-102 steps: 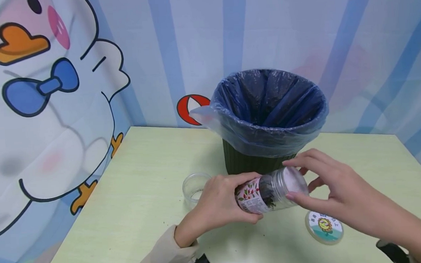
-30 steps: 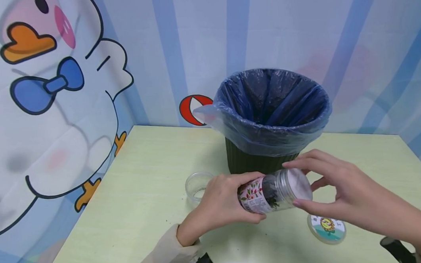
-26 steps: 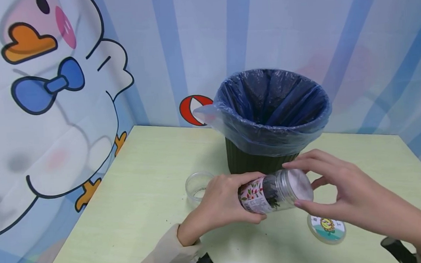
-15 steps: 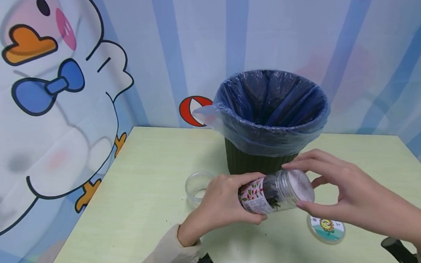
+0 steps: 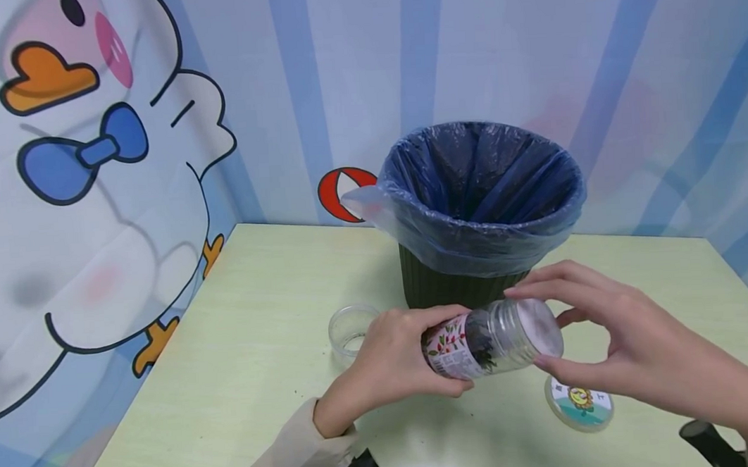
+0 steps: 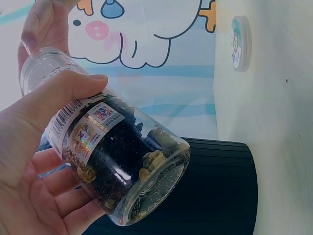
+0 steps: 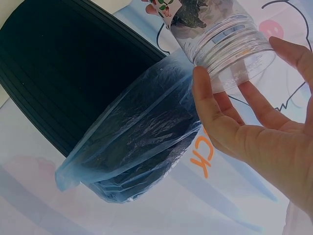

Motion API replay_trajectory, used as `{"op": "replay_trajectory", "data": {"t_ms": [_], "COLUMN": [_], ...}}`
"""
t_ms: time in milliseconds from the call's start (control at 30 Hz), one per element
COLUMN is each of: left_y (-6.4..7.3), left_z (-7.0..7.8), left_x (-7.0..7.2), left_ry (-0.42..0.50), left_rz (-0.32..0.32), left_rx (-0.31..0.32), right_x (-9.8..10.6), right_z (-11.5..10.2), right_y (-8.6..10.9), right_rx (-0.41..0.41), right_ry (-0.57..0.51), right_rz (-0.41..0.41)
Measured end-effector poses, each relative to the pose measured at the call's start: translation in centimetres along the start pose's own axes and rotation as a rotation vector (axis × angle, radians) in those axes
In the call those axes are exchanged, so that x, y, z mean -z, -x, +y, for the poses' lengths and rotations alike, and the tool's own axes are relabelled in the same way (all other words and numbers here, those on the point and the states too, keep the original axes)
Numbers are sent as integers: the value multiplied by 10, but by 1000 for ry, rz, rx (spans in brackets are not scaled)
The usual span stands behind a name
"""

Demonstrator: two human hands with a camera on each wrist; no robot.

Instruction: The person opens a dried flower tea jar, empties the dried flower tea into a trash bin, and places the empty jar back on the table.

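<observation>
My left hand (image 5: 396, 356) grips a clear plastic jar (image 5: 455, 345) tipped nearly on its side, its mouth to the right. A pink-and-white label with red berries wraps it. In the left wrist view, the jar's base shows dark dried pieces and a few yellowish lumps inside, resembling dried flower tea. My right hand (image 5: 614, 327) pinches the clear lid (image 5: 540, 328) at the jar's mouth between thumb and fingers. The right wrist view shows those fingers spread around the lid's rim (image 7: 244, 73), with ridged rings just behind it.
Behind the hands stands a dark ribbed bin (image 5: 443, 284) lined with a blue bag (image 5: 508, 244). A clear round cup (image 5: 338, 334) sits left of it on the pale table (image 5: 247, 360). A round sunflower-printed lid (image 5: 580, 406) lies at right, and a black object (image 5: 709, 445) near the front right.
The clear lid has shifted slightly rightward, away from the jar's body, with the right hand's fingertips following it. The left hand keeps its grip, and the jar stays tilted almost in the same place.
</observation>
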State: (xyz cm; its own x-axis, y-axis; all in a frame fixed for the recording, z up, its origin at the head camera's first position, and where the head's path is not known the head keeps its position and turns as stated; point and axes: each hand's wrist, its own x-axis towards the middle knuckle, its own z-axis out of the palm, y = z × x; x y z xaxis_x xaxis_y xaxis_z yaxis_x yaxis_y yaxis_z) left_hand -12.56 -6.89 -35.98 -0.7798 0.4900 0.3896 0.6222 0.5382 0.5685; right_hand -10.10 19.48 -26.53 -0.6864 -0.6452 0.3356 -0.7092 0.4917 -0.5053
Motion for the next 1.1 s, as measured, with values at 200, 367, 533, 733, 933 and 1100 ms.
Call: {"op": "replay_trajectory", "data": {"t_ms": [200,367,533,733,933,1100], "left_y": [0,1,1,2,3,3], "left_z": [0,0,0,-1,-1,-1], "left_x": [0,1,2,2,4,6], "left_ry": [5,12,18,56,89,101], "left_rz": [1,5,7,9,3,9], "left_rx": [6,13,19,20,32,32], "right_x": [1,3,4,5,7,6], "right_z": [0,0,2,4,0,2], "right_y": [2,4,5,8,10,11], "right_rx": [-5,-6,-28,-73,-114,-119], "right_ry": [31,68,78,93,113,107], "right_rz": [19,42,63,98,115,131]}}
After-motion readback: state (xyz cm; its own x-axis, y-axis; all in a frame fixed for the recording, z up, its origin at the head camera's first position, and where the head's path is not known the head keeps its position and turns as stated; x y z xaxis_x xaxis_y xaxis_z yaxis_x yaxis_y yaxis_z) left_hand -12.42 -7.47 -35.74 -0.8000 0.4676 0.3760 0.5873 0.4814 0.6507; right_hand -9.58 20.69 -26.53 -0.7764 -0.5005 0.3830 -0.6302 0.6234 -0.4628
